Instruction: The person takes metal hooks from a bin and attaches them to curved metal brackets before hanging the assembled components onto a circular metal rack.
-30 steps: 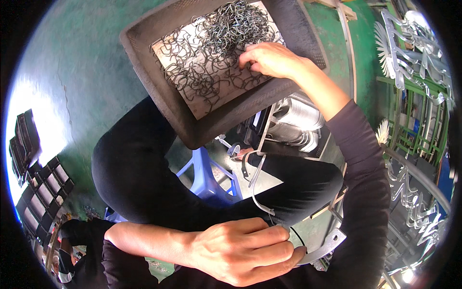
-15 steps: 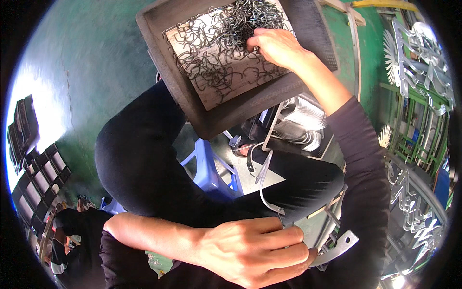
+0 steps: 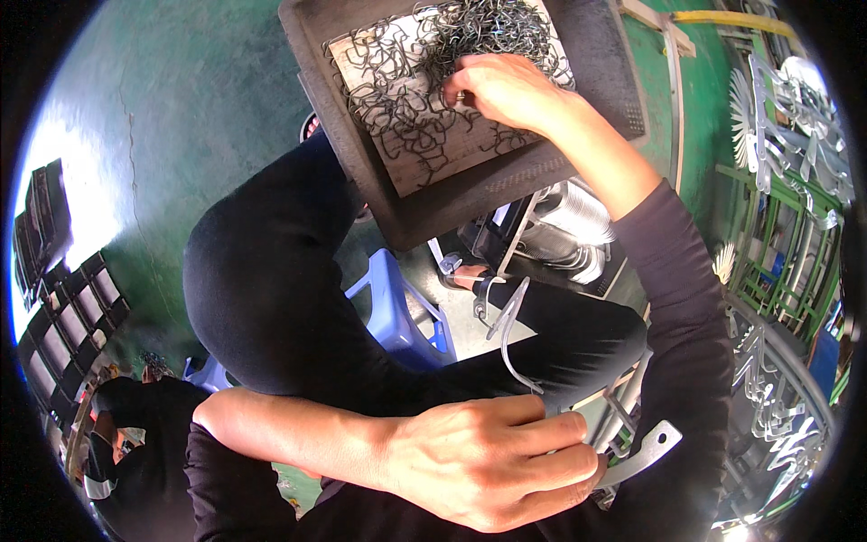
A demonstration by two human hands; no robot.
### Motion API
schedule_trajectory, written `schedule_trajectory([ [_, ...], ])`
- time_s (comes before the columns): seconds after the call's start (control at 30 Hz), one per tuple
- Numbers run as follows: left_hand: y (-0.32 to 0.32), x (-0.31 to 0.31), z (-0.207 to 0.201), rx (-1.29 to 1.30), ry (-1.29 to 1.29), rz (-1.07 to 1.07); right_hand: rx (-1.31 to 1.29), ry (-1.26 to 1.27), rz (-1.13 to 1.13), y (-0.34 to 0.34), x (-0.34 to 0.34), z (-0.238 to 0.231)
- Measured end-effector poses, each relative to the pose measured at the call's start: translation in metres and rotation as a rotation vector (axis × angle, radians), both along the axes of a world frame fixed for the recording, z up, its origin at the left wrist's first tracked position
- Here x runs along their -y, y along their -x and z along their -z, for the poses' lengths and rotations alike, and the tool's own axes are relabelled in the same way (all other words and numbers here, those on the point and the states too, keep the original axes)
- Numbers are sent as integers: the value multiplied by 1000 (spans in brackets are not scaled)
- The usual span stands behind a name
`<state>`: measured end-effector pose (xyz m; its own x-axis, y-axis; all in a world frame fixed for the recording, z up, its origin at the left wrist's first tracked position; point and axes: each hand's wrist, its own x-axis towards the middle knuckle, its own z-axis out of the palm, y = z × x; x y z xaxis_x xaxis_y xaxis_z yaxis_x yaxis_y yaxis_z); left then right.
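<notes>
My left hand (image 3: 497, 465) is closed around a curved flat metal strip; its rounded end (image 3: 652, 449), with a hole, sticks out past the fingers. A thin bent metal piece (image 3: 511, 348) with a dark fitting extends above the same hand; whether both parts are joined is hidden by the fingers. My right hand (image 3: 492, 86) reaches over a dark tray (image 3: 397, 226), its fingers curled together among small bent wire hooks (image 3: 411, 108). What these fingers pinch, if anything, cannot be made out. Beneath the hooks lies a worn pale board (image 3: 420, 176).
A blue plastic stool (image 3: 397, 307) stands beyond my bent leg (image 3: 271, 262). Stacked shiny metal parts (image 3: 573, 217) sit under the tray. Racks of metal pieces (image 3: 795, 135) line the right. Another person in dark clothing (image 3: 135, 443) is at lower left, near dark frames (image 3: 72, 321).
My right hand has shifted slightly left within the hooks. My left hand and the metal strip have moved a little right and up. The tray appears slightly higher and farther right.
</notes>
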<state>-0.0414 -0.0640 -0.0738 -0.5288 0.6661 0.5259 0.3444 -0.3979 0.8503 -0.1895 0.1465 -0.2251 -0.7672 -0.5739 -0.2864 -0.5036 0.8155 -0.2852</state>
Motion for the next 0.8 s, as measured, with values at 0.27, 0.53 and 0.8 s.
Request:
schedule_trajectory([
  [0.27,4,-5,3,-18,-11,-38,83,-64,-104,-5,25,33],
  [0.53,5,0,-2,-55,-16,-63,188,77,212,-9,-7,-14],
  [0.8,-9,-6,-8,-106,-20,-85,281,655,837,-82,-25,-110],
])
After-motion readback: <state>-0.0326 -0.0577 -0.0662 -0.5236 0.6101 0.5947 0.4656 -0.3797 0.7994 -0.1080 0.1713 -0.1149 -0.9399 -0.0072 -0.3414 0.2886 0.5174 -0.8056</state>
